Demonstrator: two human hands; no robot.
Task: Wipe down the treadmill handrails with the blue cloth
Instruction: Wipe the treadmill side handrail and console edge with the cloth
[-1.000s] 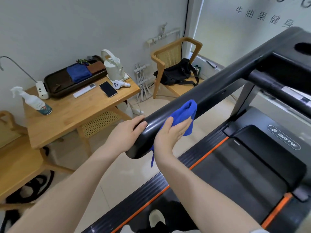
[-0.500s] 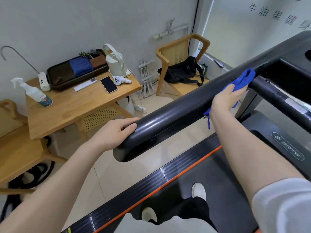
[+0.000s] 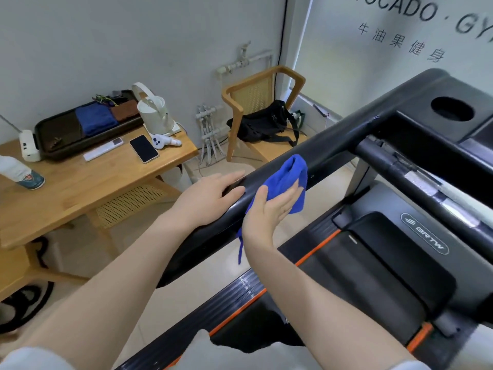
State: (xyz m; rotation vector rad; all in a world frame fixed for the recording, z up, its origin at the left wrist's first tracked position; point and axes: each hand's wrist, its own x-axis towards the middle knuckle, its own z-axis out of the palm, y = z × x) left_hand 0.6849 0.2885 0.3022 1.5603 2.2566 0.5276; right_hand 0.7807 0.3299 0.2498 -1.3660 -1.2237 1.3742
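We press blue cloth (image 3: 284, 182) against inner side of near handrail (image 3: 336, 150) with right hand (image 3: 269, 210); grip flat, fingers straight, nothing pinched. Left hand (image 3: 210, 198) rests open on top of same rail, just beside cloth. Risks as we judge them: cloth held only by palm pressure, so easing off could drop it onto treadmill deck (image 3: 373, 276); dangling corner may snag; far handrail not yet seen wiped.
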